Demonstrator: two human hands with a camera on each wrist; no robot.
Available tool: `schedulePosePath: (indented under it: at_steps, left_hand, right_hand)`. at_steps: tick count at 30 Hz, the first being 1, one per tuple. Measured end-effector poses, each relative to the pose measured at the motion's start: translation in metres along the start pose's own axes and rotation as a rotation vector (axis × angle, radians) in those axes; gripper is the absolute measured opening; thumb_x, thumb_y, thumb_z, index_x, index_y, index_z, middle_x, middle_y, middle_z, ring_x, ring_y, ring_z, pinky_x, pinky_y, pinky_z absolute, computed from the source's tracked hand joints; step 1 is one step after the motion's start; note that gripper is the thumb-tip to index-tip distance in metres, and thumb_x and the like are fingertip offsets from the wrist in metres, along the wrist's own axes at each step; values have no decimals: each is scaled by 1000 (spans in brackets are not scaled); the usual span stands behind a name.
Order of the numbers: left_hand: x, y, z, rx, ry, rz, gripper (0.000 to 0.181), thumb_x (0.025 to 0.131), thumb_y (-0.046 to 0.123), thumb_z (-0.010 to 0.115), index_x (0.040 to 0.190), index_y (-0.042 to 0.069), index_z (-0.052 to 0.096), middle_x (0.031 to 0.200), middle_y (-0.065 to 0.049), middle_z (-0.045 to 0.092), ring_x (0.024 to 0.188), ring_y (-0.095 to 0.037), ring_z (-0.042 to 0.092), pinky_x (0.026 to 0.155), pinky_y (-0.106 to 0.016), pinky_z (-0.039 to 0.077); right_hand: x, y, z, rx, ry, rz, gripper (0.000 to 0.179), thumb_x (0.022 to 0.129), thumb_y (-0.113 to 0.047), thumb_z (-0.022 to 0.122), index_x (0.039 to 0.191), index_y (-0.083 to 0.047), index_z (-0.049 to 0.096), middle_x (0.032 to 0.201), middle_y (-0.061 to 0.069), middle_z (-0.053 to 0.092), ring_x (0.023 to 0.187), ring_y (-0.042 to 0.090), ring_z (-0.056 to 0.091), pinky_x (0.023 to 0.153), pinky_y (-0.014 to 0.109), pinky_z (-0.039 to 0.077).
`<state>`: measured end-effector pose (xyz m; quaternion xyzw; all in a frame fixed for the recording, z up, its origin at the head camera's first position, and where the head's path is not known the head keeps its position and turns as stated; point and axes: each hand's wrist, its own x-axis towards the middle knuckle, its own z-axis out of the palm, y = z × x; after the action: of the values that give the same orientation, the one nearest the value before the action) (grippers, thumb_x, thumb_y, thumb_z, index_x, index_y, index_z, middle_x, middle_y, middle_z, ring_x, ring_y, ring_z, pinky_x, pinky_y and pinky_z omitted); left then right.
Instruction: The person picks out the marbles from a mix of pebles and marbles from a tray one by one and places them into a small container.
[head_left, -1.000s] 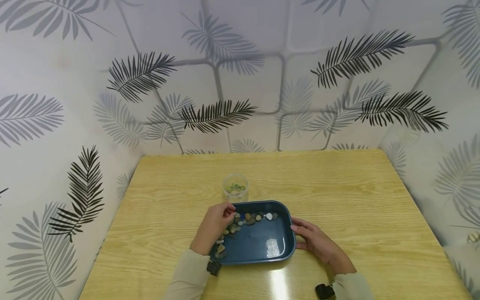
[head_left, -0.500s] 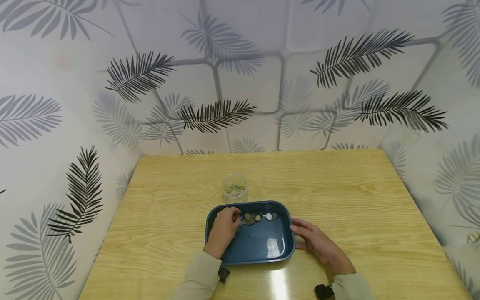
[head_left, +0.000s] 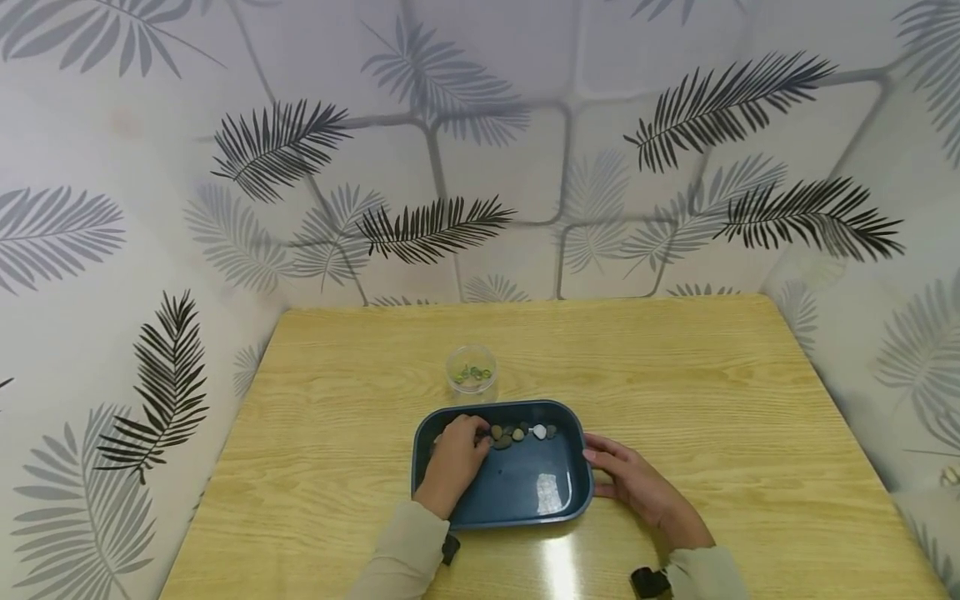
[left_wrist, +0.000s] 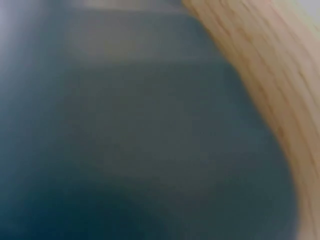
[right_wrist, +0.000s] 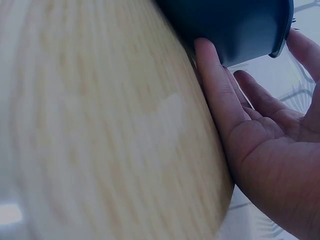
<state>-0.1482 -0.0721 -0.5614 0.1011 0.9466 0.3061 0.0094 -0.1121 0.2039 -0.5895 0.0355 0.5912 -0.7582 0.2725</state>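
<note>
A dark blue rectangular tray lies on the table, with several small stones along its back wall. My left hand reaches down into the tray's left part, thumb and fingertips bent at the left end of the visible stone row. It covers the stones on that side, and I cannot tell whether a stone is between its fingers. Against the tray's right end rests my right hand, its thumb at the rim. The right wrist view shows its fingers extended along the tray's outer wall. Blurred dark blue fills most of the left wrist view.
Just behind the tray stands a clear round cup with several small green and yellow pieces at its bottom. The wooden table meets a leaf-patterned backdrop at the back and on both sides.
My left hand has moved right from the tray's back left corner, farther into the tray, and now hides the stones on the left. The right hand keeps its place at the right end.
</note>
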Motion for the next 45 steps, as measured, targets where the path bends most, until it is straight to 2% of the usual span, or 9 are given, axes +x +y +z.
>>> schedulePosePath:
  at_steps: [8,17,25,32,39,45]
  left_hand:
    - [2,-3,4,46,17,3,12,83,14,61,93,10,64,86,0,57,78,-12,54,68,-28,46]
    - [3,-3,5,91,-15,-36,10,83,18,62,91,13,65,84,2,58,76,-11,55,69,-31,45]
    - [1,-1,5,80,-12,-4,9,82,14,63,90,11,65,82,1,58,76,-13,55,66,-30,46]
    - [2,-3,7,89,-54,-24,10,81,16,65,91,13,65,83,2,57,76,-12,54,67,-30,45]
    - [2,-4,8,83,-57,-5,10,80,16,66,89,13,64,82,3,58,74,-11,54,64,-29,45]
    - [4,-4,4,41,-64,-20,9,81,16,64,89,12,64,80,3,58,72,-9,53,62,-26,45]
  right_hand:
    - [0,0,0,-6,3,3,57,89,-27,52,136,-4,29,133,14,38,108,22,50,83,43,44]
    - [0,0,2,-25,12,7,58,89,-29,52,137,-5,29,133,14,38,108,21,50,82,43,45]
    - [1,1,1,-20,14,18,57,89,-28,52,137,-6,29,131,13,41,107,22,51,82,43,45]
    - [2,2,0,-19,7,19,58,89,-28,52,137,-6,28,131,13,42,108,22,51,82,42,45]
    - [2,1,-1,-27,4,21,58,89,-29,52,137,-6,28,132,14,40,109,23,50,83,42,45]
    - [2,1,-1,-26,0,19,56,90,-29,51,136,-6,30,131,15,40,109,23,50,83,42,44]
